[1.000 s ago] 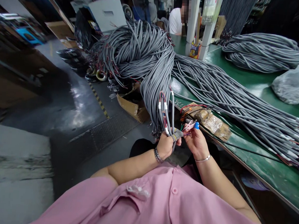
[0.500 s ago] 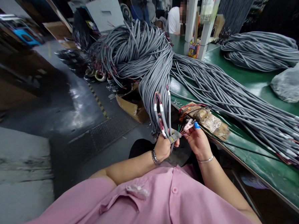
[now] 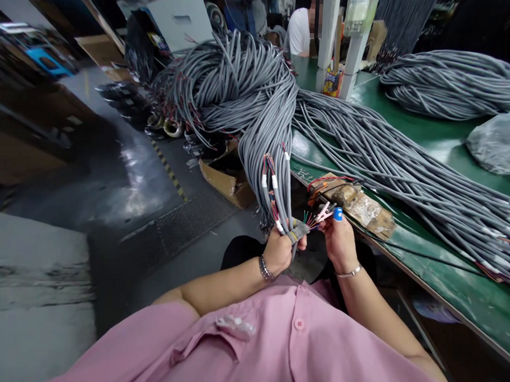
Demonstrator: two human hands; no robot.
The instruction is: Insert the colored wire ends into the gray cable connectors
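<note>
Left hand (image 3: 278, 250) closed round grey cables (image 3: 287, 198), likely springy, best gripped behind delicate-looking wire ends (image 3: 309, 220); right hand (image 3: 340, 241) pinches pink clip (image 3: 323, 212).

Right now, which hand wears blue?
The right hand, holding the pink tool, wears the blue cover; the left hand, gripping grey cables, has grey wrapping.

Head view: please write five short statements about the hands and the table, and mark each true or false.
1. The left hand grips gray cables. True.
2. The right hand has a pink clip at its fingertips. True.
3. A blue cover is on the left hand. False: the blue cover is on the right hand.
4. The table top is green. True.
5. The plastic bag lies on the floor. False: the plastic bag lies on the table top.
</note>
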